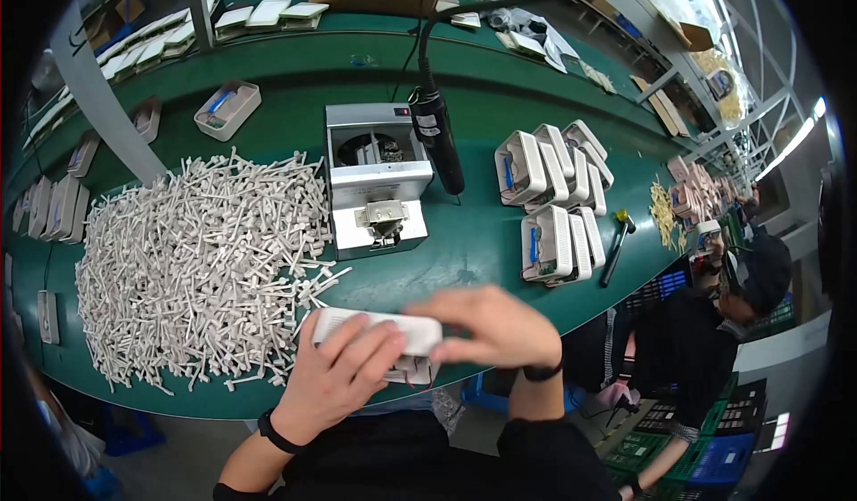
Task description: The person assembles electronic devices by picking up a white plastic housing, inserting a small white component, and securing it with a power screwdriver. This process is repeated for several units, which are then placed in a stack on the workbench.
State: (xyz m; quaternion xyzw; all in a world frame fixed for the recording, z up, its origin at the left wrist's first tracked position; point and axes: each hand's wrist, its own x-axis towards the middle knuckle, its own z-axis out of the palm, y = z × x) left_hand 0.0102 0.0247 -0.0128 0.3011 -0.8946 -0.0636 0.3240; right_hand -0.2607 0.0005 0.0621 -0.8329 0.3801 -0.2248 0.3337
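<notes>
Both forearms rise from the lower edge. The left hand [335, 372] cups a white rectangular plastic casing [379, 331] from below, fingers curled onto it; the right hand [495, 327] clamps its right end, motion-blurred. The casing's underside is hidden. It sits at lower centre, before the green workbench [482, 99].

Green tabletop [295, 82]: heap of white stick parts [196, 260] at left, grey screw feeder box [375, 180] centre with black electric screwdriver [437, 131] hanging just beside, stacked white housings [558, 198] right, hammer [618, 244] at far right.
</notes>
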